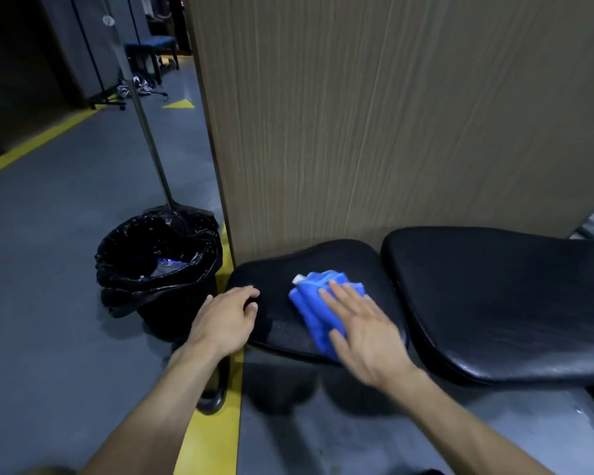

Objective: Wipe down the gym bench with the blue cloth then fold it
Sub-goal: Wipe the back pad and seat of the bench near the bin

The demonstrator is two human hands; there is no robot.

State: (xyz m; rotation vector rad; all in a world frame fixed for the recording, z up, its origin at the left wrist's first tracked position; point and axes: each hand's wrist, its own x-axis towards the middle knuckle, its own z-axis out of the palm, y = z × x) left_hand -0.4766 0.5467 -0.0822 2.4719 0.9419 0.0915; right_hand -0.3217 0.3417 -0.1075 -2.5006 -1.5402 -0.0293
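Note:
The black padded gym bench has a small seat pad [326,258] in the lower middle and a longer back pad [504,303] to its right. A crumpled blue cloth [311,303] lies on the seat pad. My right hand [364,330] lies flat on the cloth with fingers spread, pressing it against the pad. My left hand [225,318] rests on the seat pad's left edge, fingers curled over the rim, holding nothing else.
A black bin [158,269] lined with a plastic bag stands left of the bench, a metal pole [144,132] rising behind it. A wood-grain panel [391,114] stands right behind the bench. Yellow floor lines [213,423] run beneath my left arm.

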